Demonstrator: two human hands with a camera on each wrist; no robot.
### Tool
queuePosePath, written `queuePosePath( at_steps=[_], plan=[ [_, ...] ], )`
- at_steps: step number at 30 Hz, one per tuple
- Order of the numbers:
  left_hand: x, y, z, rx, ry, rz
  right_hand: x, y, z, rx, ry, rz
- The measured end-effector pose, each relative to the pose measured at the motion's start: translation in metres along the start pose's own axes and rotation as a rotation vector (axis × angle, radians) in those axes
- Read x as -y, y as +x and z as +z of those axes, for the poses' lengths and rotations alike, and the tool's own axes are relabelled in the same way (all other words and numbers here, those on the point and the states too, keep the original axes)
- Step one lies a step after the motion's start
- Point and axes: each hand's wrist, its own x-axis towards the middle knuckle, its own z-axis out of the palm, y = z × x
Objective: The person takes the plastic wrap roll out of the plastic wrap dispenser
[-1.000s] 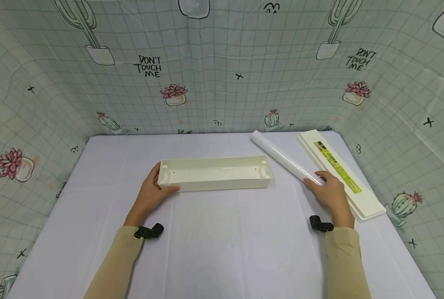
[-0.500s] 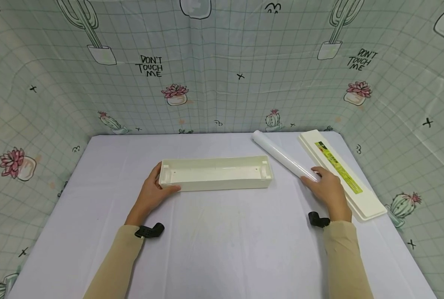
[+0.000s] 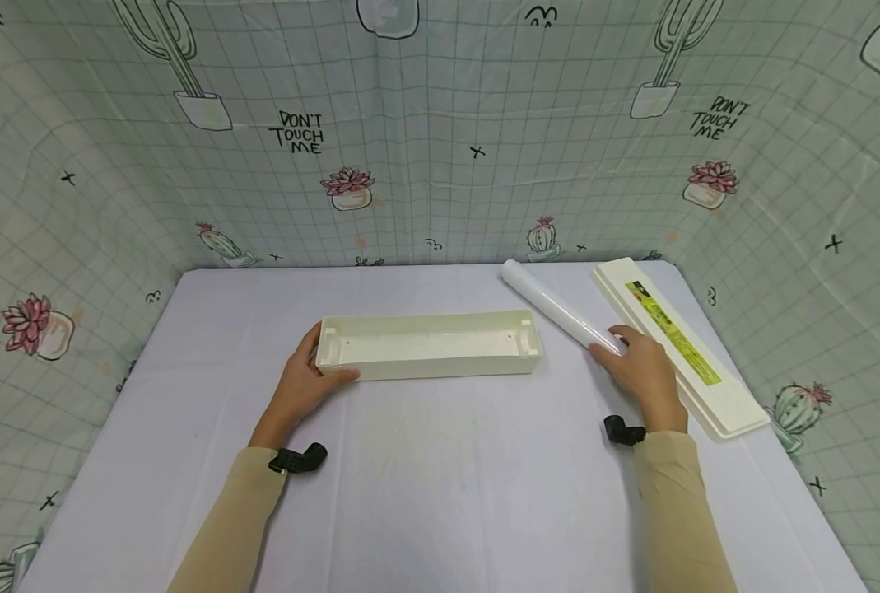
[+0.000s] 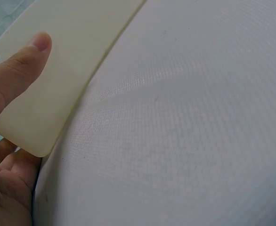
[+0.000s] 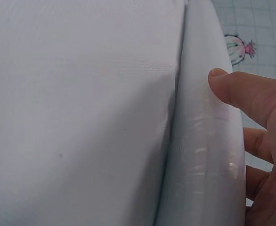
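In the head view a long cream plastic box point(image 3: 440, 367) lies lengthwise on the table, its top side uncovered. My left hand point(image 3: 299, 394) grips its left end, the thumb on the near wall and the fingers round behind. The left wrist view shows that thumb point(image 4: 32, 56) flat on the box wall point(image 4: 69, 80). To the right, a white roll of cling film point(image 3: 554, 307) slants across the table. My right hand point(image 3: 643, 375) holds it near its lower end. In the right wrist view the thumb point(image 5: 232, 87) lies over the glossy roll point(image 5: 201, 141), with the fingers on its far side.
A cream lid point(image 3: 728, 410) with a yellow-green label lies slanted at the table's right edge, just beyond the right hand. White cloth covers the table point(image 3: 425, 494). A patterned grid curtain point(image 3: 425, 140) stands round the back and sides.
My right hand has slid a little up and left along the roll, which stays in nearly the same place. The left hand and the box have hardly moved.
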Motion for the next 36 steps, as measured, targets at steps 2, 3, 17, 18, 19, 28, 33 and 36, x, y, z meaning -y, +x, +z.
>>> queuePosePath(
  at_steps=[2,3,17,18,19,28,33,36],
  plan=[
    [-0.0010,-0.0003,0.0004,0.001,-0.006,0.000,0.0002,-0.0013,-0.0003,-0.001,0.006,0.005],
    [-0.0014,-0.0005,0.0006,0.000,-0.008,-0.001,-0.0001,-0.0017,-0.0004,0.000,0.008,0.007],
    [-0.0013,-0.0009,0.0010,0.000,0.001,-0.014,-0.0020,-0.0078,-0.0010,-0.018,0.005,0.026],
    [-0.0016,-0.0008,0.0010,0.000,0.000,-0.013,-0.0017,-0.0083,-0.0011,-0.017,0.007,0.031],
    [-0.0019,-0.0006,0.0012,0.000,-0.001,-0.012,-0.0014,-0.0088,-0.0012,-0.016,0.009,0.036],
    [-0.0046,-0.0009,0.0010,-0.001,-0.006,-0.011,-0.0020,-0.0101,-0.0019,0.002,0.007,0.084],
    [-0.0042,-0.0011,0.0008,0.001,0.004,-0.009,-0.0022,-0.0089,-0.0014,0.005,-0.002,0.086],
    [-0.0035,-0.0013,0.0009,0.002,0.002,-0.004,-0.0024,-0.0083,-0.0012,0.006,-0.004,0.078]
  ],
)
